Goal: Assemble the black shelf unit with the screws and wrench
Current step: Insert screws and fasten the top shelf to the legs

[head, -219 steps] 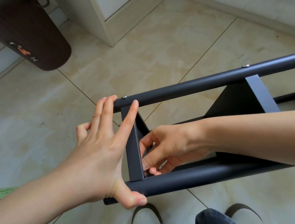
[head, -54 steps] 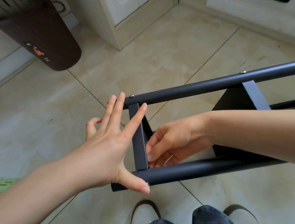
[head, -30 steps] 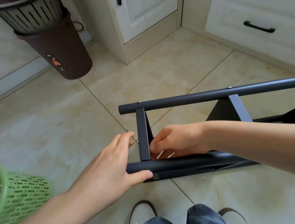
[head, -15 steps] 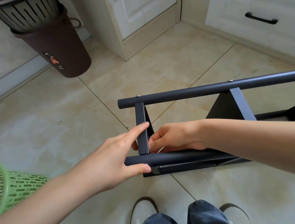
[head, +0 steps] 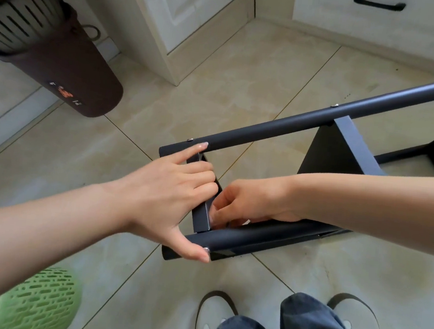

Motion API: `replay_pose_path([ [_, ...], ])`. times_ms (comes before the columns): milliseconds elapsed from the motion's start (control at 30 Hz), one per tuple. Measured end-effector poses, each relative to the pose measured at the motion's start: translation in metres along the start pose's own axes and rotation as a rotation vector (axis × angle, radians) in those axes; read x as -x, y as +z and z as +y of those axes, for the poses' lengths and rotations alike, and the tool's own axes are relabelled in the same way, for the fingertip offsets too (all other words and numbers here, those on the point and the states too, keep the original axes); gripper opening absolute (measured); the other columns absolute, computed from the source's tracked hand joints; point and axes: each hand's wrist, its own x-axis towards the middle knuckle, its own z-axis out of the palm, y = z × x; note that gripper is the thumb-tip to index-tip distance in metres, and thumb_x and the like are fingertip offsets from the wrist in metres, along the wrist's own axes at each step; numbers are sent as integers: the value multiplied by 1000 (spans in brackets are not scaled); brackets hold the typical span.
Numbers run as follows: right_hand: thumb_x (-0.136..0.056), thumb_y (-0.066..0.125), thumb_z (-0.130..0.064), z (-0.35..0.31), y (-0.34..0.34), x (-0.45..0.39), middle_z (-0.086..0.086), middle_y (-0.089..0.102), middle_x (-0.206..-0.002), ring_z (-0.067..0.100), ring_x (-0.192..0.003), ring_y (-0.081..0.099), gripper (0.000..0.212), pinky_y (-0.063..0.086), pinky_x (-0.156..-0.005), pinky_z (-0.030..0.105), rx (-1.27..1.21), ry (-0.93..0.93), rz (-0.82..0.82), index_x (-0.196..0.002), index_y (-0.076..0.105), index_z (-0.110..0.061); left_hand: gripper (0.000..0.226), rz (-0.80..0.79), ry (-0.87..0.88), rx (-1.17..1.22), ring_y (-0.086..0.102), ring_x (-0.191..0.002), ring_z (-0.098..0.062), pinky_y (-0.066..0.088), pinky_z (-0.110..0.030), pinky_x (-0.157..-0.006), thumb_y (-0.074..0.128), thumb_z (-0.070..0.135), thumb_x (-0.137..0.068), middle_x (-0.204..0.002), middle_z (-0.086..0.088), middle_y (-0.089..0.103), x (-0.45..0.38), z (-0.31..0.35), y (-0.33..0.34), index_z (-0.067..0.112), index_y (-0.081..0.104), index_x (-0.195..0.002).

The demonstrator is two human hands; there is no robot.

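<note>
Black shelf unit (head: 279,127) is gripped by the left hand (head: 166,194) — something unclear is pinched inside by the right hand (head: 249,204).

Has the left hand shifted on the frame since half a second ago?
Yes. The left hand slid up the crossbar; its forefinger now reaches the upper tube, thumb unmoved on the lower tube.

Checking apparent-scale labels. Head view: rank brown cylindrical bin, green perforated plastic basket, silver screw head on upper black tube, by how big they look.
1. Brown cylindrical bin, largest.
2. Green perforated plastic basket; cropped by the frame and nearer the camera, so true rank is unsure.
3. Silver screw head, smallest.
</note>
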Motion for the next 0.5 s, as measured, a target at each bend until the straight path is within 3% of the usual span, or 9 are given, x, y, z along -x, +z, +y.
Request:
replay_pose_path([
  [33,-95,62,-22,0,0,-1,-13,61,-54,-2,-43,51,26,37,-41,10,9,0,5,-70,66,-20,77,43,16,26,54,-86,-26,19,-49,-122,40,90,-74,-77,4,42,-3,-1,3,13,43,-76],
  [100,-95,62,-23,2,1,-2,-14,60,-52,-2,-42,51,26,37,-40,9,6,0,13,-69,66,-20,73,87,25,93,39,-75,-23,28,-48,-117,47,87,-71,-75,5,32,-5,-1,7,15,35,-75],
  [333,-96,61,-20,5,1,-6,-10,63,-54,2,-45,55,27,42,-44,12,-108,34,-31,-70,66,-18,68,95,-14,229,24,-77,-21,34,-44,-101,56,79,-62,-79,4,28,-5,2,16,15,37,-74],
  [500,-96,61,-19,5,1,-7,-8,64,-55,1,-45,56,23,44,-45,12,-165,64,-57,-73,67,-15,68,83,-31,226,24,-78,-22,26,-30,-91,56,78,-59,-79,4,28,-4,3,16,15,34,-73],
])
